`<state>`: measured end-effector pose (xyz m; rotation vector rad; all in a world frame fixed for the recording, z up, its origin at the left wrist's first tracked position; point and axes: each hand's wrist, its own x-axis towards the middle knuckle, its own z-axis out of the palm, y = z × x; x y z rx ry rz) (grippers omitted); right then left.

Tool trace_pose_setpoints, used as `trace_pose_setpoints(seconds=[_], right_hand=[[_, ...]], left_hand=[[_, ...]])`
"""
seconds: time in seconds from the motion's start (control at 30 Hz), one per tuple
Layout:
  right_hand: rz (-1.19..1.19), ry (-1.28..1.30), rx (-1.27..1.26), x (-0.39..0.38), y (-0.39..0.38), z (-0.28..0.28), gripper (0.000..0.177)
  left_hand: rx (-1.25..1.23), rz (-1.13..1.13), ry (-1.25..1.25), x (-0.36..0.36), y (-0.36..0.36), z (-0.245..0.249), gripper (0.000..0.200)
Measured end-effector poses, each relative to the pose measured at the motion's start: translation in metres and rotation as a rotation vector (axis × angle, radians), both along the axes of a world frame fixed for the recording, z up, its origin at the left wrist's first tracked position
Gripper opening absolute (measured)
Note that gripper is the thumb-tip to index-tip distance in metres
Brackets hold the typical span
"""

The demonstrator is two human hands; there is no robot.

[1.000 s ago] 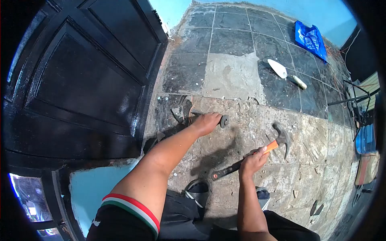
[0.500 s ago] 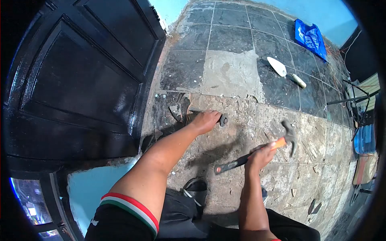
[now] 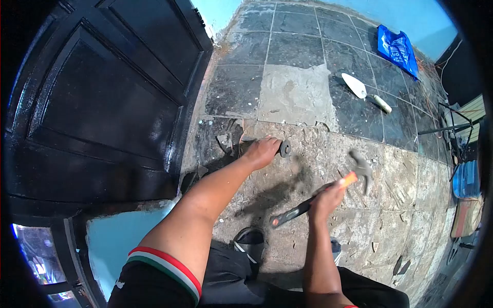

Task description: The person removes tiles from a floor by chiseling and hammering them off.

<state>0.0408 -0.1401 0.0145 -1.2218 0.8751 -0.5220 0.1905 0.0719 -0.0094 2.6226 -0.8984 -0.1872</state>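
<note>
My left hand (image 3: 263,152) is wrapped round a chisel, whose dark round striking end (image 3: 285,149) sticks out on the right side of the fist. Its other end points left toward a broken dark tile (image 3: 224,134) beside the door; the fist hides most of the tool. My right hand (image 3: 327,200) grips a claw hammer (image 3: 362,172) by its black and orange handle. The hammer head, slightly blurred, is held up to the right of the chisel, apart from it. Below both hands lies rough, bare floor (image 3: 277,190) with chips on it.
A black panelled door (image 3: 102,102) stands on the left. A trowel (image 3: 354,85) lies on the dark tiles (image 3: 354,115), near a square of grey mortar (image 3: 295,92). Farther back is a blue bag (image 3: 398,51). Tile shards (image 3: 401,265) and a blue container (image 3: 465,179) are on the right.
The hammer in my right hand has moved slightly left, nearer the chisel. My left hand stays almost in place, with the chisel's round end turned a little more into view.
</note>
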Motion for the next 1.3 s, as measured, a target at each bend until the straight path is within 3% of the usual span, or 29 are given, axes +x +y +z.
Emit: trace_pose_setpoints(seconds=[0.07, 0.13, 0.23, 0.3, 0.4, 0.5, 0.6, 0.67, 0.7, 0.8, 0.9, 0.97, 1.1, 1.13, 1.2, 1.23, 1.3], right_hand=[[-0.21, -0.043, 0.012, 0.013, 0.009, 0.027, 0.037], [-0.154, -0.046, -0.073, -0.002, 0.038, -0.025, 0.035], [0.473, 0.143, -0.569, -0.02, 0.085, -0.038, 0.034], [0.516, 0.256, 0.051, -0.017, 0.081, -0.008, 0.033], [0.407, 0.156, 0.078, -0.011, 0.063, -0.012, 0.035], [0.086, -0.047, 0.005, 0.004, 0.039, -0.012, 0.04], [-0.088, -0.045, 0.017, 0.005, 0.047, 0.001, 0.035], [0.245, 0.122, -0.315, -0.006, 0.063, -0.066, 0.035], [0.526, 0.281, -0.313, -0.008, 0.078, -0.049, 0.035], [0.514, 0.29, 0.129, 0.005, 0.068, 0.016, 0.035], [0.307, 0.127, -0.007, 0.004, 0.038, -0.01, 0.036], [0.071, -0.006, -0.013, 0.012, 0.021, 0.004, 0.038], [-0.07, 0.123, -0.272, 0.0, 0.027, -0.044, 0.042], [0.215, 0.304, -0.307, -0.005, 0.046, -0.052, 0.043], [0.512, 0.445, -0.144, -0.006, 0.063, -0.05, 0.043], [0.523, 0.413, 0.044, -0.003, 0.061, -0.02, 0.042], [0.493, 0.351, 0.175, 0.003, 0.044, -0.02, 0.041]], left_hand=[[-0.028, -0.002, -0.042, -0.002, 0.004, -0.008, 0.028], [-0.051, -0.017, -0.071, -0.001, 0.003, -0.015, 0.027], [-0.053, -0.036, -0.07, 0.002, 0.006, -0.015, 0.031], [-0.05, 0.004, -0.043, 0.001, 0.007, -0.012, 0.042], [-0.061, 0.015, -0.042, 0.0, 0.007, -0.016, 0.041], [-0.075, 0.011, -0.013, 0.0, 0.007, -0.002, 0.033], [-0.082, -0.002, -0.014, 0.0, 0.009, -0.006, 0.03], [-0.081, -0.006, -0.034, 0.0, 0.005, -0.012, 0.03], [-0.072, -0.005, -0.045, -0.001, 0.004, -0.014, 0.03], [-0.043, -0.012, -0.057, 0.004, 0.002, -0.012, 0.03], [-0.009, 0.0, -0.002, 0.003, 0.001, -0.013, 0.03], [-0.001, 0.001, 0.022, 0.002, -0.001, -0.017, 0.029], [-0.034, -0.002, -0.01, 0.004, -0.003, -0.025, 0.022], [-0.042, 0.004, -0.008, 0.004, -0.005, -0.026, 0.02], [-0.033, 0.01, 0.005, 0.007, -0.005, -0.026, 0.022], [-0.021, 0.015, 0.023, 0.007, -0.005, -0.027, 0.024], [-0.014, 0.027, 0.032, 0.011, -0.008, -0.027, 0.026]])
